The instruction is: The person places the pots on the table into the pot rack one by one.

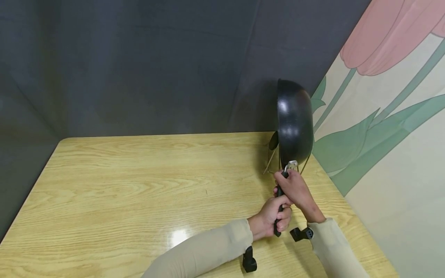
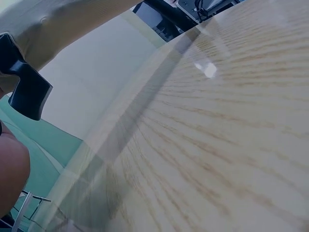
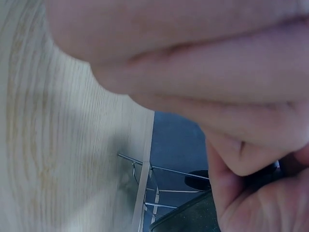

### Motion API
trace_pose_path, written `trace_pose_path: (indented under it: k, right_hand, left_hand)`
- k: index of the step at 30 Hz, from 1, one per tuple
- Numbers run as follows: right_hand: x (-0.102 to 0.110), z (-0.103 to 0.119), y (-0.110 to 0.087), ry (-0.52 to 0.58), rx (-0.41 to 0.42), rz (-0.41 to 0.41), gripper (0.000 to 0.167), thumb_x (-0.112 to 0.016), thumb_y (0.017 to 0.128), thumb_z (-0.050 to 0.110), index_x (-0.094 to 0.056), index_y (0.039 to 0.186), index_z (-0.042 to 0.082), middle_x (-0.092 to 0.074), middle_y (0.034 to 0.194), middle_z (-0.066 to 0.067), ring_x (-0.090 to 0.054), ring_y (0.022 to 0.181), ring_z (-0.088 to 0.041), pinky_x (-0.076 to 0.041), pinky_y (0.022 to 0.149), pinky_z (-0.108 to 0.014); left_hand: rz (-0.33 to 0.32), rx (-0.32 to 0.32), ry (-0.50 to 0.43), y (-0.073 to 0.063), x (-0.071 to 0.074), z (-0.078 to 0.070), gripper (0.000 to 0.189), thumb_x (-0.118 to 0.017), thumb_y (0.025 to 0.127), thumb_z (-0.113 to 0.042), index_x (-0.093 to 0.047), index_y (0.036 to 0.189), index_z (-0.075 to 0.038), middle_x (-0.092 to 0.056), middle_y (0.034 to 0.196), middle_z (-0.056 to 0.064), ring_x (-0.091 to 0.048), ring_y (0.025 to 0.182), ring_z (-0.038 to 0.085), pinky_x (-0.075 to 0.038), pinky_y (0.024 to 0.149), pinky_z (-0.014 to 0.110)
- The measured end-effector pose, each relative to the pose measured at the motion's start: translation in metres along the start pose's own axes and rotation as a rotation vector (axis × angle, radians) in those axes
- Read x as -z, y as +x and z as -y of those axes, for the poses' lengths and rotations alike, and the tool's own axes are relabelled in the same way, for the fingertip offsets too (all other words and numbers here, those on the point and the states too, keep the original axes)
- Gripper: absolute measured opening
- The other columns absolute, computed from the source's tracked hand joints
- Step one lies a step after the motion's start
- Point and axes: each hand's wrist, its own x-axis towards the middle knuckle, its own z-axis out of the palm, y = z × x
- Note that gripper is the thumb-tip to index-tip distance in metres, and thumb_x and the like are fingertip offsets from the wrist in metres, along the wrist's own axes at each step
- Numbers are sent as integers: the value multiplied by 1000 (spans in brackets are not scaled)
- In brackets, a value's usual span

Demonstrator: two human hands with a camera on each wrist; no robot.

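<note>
A deep black wok (image 1: 295,119) stands on its side at the back right of the table, within a thin wire rack (image 1: 270,160). Its black handle (image 1: 277,227) points toward me, joined by a silver bracket. My right hand (image 1: 295,189) grips the handle close to the bracket. Lower down, my left hand (image 1: 276,216) wraps its fingers round the handle near its end. In the right wrist view, curled fingers (image 3: 217,72) fill much of the picture, with the wok's dark rim (image 3: 188,217) below them.
Behind the wok, a small dark rounded part (image 1: 274,141) shows at the rack. The wood-grain table (image 1: 139,193) spreads to the left. A dark curtain (image 1: 156,69) hangs along the back, and a tulip-patterned wall (image 1: 393,154) runs close along the right side.
</note>
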Motion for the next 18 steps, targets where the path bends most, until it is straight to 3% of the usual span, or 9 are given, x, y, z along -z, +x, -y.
trace_pose_path:
  k: [18]
  right_hand:
    - [-2, -3, 3, 4, -15, 16, 19, -52, 100, 17, -54, 90, 0, -64, 63, -8, -67, 57, -22, -52, 54, -28]
  left_hand:
    - [-19, 35, -16, 1, 1, 1, 28, -45, 90, -17, -34, 66, -23, -30, 41, -14, -34, 30, 1, -24, 31, 17]
